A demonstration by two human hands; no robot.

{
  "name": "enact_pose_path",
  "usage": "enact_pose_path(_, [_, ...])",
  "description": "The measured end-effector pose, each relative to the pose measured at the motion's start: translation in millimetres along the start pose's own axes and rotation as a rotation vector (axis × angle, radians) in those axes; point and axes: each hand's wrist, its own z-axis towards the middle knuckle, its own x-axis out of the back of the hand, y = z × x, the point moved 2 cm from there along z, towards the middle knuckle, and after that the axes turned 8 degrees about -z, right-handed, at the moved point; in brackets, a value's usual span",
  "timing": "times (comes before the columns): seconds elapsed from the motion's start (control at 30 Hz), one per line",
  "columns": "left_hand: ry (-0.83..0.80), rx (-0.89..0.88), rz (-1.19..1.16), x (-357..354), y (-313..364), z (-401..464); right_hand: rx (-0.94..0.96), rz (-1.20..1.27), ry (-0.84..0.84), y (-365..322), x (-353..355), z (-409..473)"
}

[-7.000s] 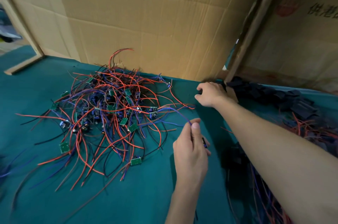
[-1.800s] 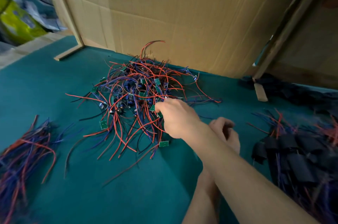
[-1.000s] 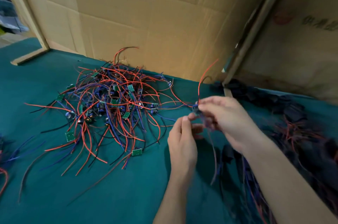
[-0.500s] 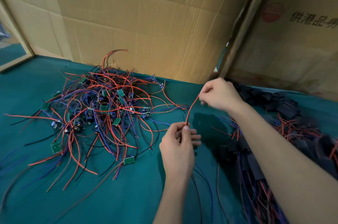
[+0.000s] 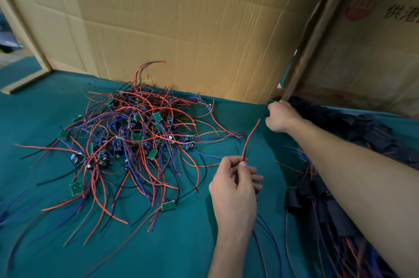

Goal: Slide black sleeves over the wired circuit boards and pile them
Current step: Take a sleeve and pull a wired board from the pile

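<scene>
Between both hands (image 5: pixel 233 189) (image 5: pixel 281 116) rises the pinched red wire (image 5: pixel 250 139).

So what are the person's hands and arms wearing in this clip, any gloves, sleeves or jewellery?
Nothing visible. The left hand and right hand are bare, with no gloves, rings or watch. Both forearms are uncovered as far as the frame shows; no sleeve enters the view.

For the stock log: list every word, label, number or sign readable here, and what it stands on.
"供港", cut off by the frame edge: black print on the right cardboard box.
Round red stamp on the same box: too blurred to read.
Green circuit boards: any markings too small to read.
Large cardboard sheet: no text.
</scene>
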Motion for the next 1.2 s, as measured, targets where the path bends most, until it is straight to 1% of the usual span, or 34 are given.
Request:
enact_pose_path(0.23, [0.009,0.017,-0.002,-1,1,0,0.018,0.128,0.04,8,7,-6])
enact_pose_path(0.3, [0.012,0.025,0.0,0,1,1,0.026,0.117,0.038,10,8,-10])
enact_pose_path(0.4, [0.014,0.027,-0.001,-1,1,1,0.057,0.036,0.054,11,13,-21])
enact_pose_path(0.5, [0.014,0.024,-0.009,-1,2,1,0.038,0.018,0.119,11,19,-36])
enact_pose_path(0.57, [0.017,0.016,-0.011,0,1,2,-0.013,0.097,0.196,11,27,-49])
enact_pose_path(0.63, [0.022,0.004,-0.009,1,0,3,-0.074,0.25,0.301,10,38,-67])
enact_pose_path(0.7, [0.026,-0.013,-0.006,1,-1,3,-0.08,0.409,0.371,6,48,-94])
enact_pose_path(0.73, [0.033,-0.023,-0.002,2,-2,3,-0.06,0.525,0.368,3,50,-110])
enact_pose_path(0.77, [0.041,-0.033,-0.001,2,-3,3,-0.031,0.682,0.329,-2,50,-128])
enact_pose_path(0.83, [0.038,-0.062,0.018,3,-4,4,0.036,0.993,0.205,-13,48,-159])
enact_pose_path(0.9, [0.011,-0.085,0.067,3,-3,4,0.071,1.142,0.136,-19,41,-178])
enact_pose_path(0.97, [-0.001,-0.082,0.083,3,-2,4,0.068,1.25,0.114,-22,34,-189])
enact_pose_path(1.03, [0.02,-0.096,0.117,5,-3,5,0.081,1.359,0.079,-25,28,-197])
enact_pose_path(1.1, [0.023,-0.113,0.154,5,-3,4,0.131,1.425,-0.005,-29,25,-200])
enact_pose_path(1.13, [0.016,-0.119,0.155,4,-2,4,0.166,1.415,-0.047,-31,25,-200])
enact_pose_path(1.2, [0.008,-0.124,0.133,4,-2,3,0.25,1.26,-0.052,-33,25,-200])
